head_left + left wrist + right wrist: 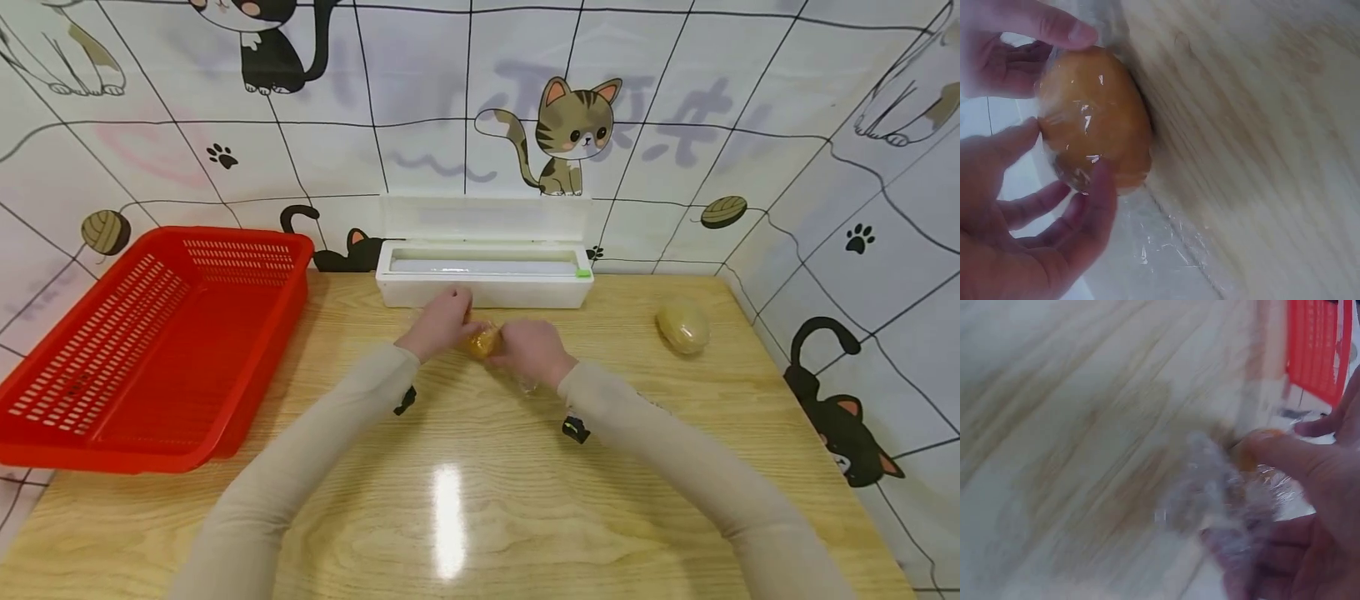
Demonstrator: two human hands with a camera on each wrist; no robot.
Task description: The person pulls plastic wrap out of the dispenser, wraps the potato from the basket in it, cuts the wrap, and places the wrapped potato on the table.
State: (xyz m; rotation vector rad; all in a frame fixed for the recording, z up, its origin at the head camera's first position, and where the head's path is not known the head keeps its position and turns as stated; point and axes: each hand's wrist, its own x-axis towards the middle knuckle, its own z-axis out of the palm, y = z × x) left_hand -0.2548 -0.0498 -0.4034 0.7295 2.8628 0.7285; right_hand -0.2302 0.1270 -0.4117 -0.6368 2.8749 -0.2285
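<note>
An orange-yellow oval item point(1097, 112), loosely wrapped in clear cling film, is held between both hands just in front of a white cling film box. My left hand point(442, 321) holds one end of it, thumb and fingers curved round the film-covered side. On the other end, my right hand point(534, 350) has its thumb against the item. Loose cling film point(1210, 494) bunches between that thumb and the right fingers and trails out past them. The left wrist view shows more film spread flat on the wooden table beneath.
The white cling film box point(483, 292) stands lid-up against the back wall, a green slider point(583, 273) at its right end. To the left is a red plastic basket point(225, 417). A pale yellow oval item point(682, 325) in film lies at the right on the wooden table point(360, 517).
</note>
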